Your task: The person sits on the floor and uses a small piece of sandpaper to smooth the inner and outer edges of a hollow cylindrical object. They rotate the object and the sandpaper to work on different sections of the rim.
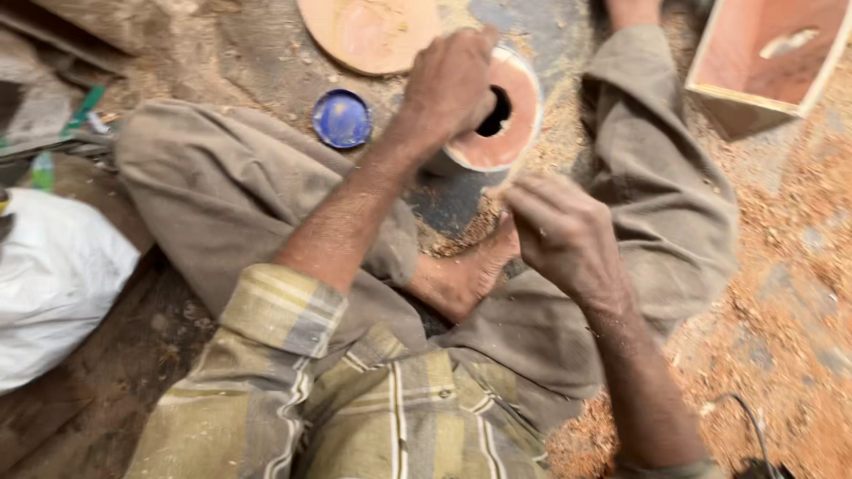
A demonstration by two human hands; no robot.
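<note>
I sit cross-legged on the floor. My left hand grips the rim of a round wooden drum-like shell with a dark hole in its face; the shell rests on the ground between my legs. My right hand is closed on a small thin piece that touches the shell's lower edge; the frame is too blurred to tell what the piece is. My bare foot lies just below both hands.
A round wooden disc lies at the top, a small blue lid beside it. An open wooden box stands top right. A white sack sits at left. Sawdust covers the floor at right.
</note>
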